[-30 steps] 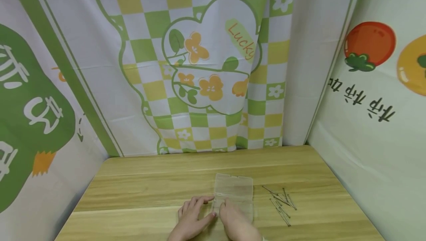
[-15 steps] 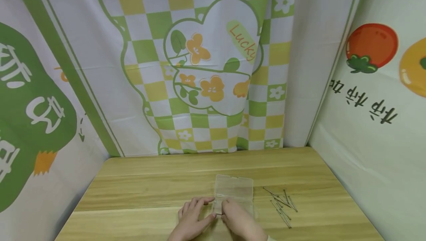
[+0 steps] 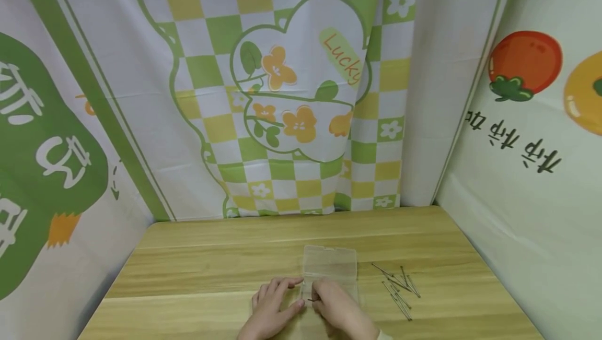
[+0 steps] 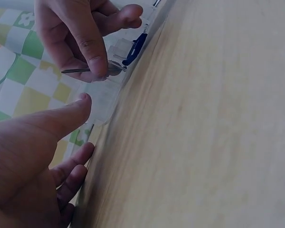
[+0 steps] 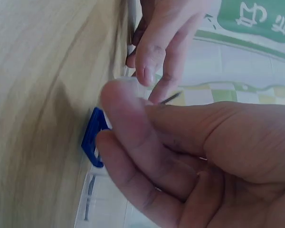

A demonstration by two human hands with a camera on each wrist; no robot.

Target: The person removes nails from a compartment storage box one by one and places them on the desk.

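Note:
A clear plastic box (image 3: 330,261) lies on the table with its lid folded back. My right hand (image 3: 335,306) is over its near part, pinching a thin metal nail (image 4: 75,71) between thumb and fingers. The left hand (image 3: 270,308) rests at the box's left side, fingers extended, thumb and index fingertip right at the edge. At the front of the box a blue latch (image 4: 135,49) shows in both wrist views. Another nail (image 5: 89,197) is visible through the clear plastic in the right wrist view. The right hand hides much of the box's inside.
Several long nails (image 3: 396,301) lie loosely scattered on the wooden table (image 3: 197,267), to the right of the box. Printed cloth (image 3: 291,188) hangs behind the table's back edge, with more cloth along both sides.
My right hand has shifted slightly right and turned, so the nail's end now shows between the two hands. The left hand, box and loose nails stay in place.

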